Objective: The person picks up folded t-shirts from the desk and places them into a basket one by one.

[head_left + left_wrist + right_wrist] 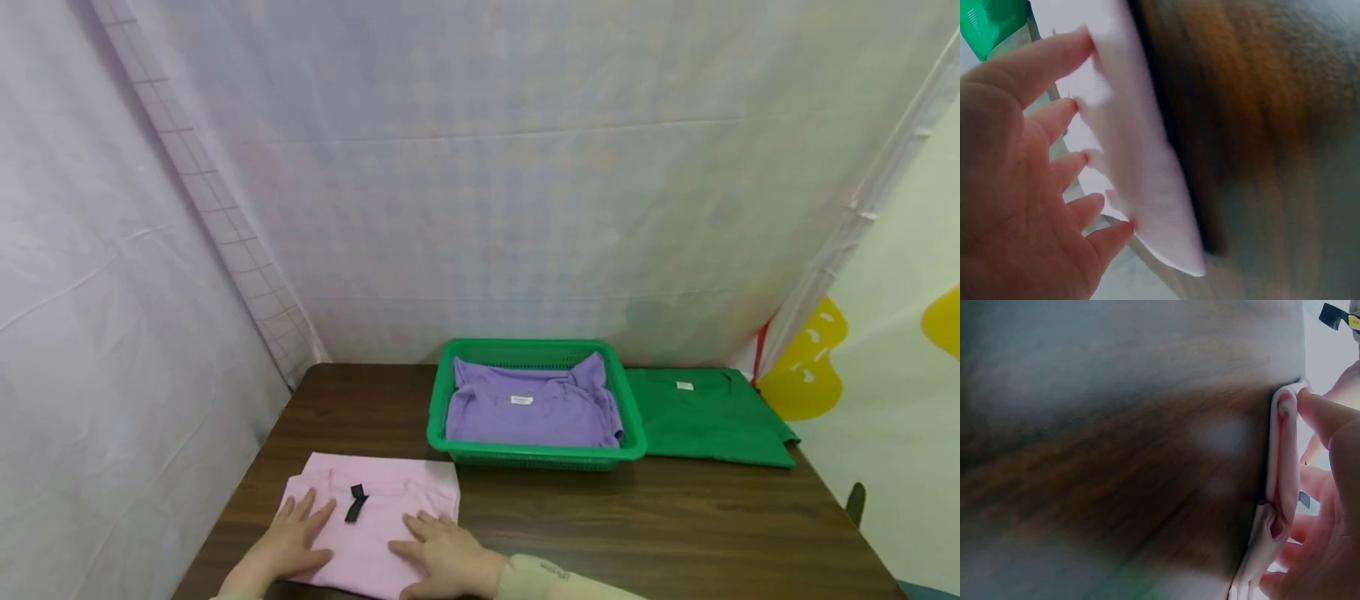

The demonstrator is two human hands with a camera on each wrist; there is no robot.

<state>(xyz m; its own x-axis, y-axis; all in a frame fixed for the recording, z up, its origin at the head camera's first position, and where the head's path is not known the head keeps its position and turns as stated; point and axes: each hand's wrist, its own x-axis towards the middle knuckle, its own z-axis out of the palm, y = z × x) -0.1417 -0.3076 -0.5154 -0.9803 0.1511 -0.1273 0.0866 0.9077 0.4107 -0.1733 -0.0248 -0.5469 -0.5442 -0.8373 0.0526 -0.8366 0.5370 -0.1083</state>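
Observation:
A folded pink shirt (367, 542) with a black neck label (356, 503) lies flat on the wooden table, near its front left. My left hand (291, 540) rests on the shirt's left side, fingers spread. On its right side lies my right hand (444, 557), fingers also spread. In the left wrist view the fingertips of the left hand (1041, 156) touch the pink cloth (1141, 169). The right wrist view shows the shirt's folded edge (1282, 456) in layers beside the right hand (1322, 519).
A green plastic basket (536, 452) holding a folded purple shirt (532, 421) stands at the table's back middle. Right of it lies a folded green shirt (705, 421). Pale curtains (525, 183) hang behind and at the left of the table (637, 533).

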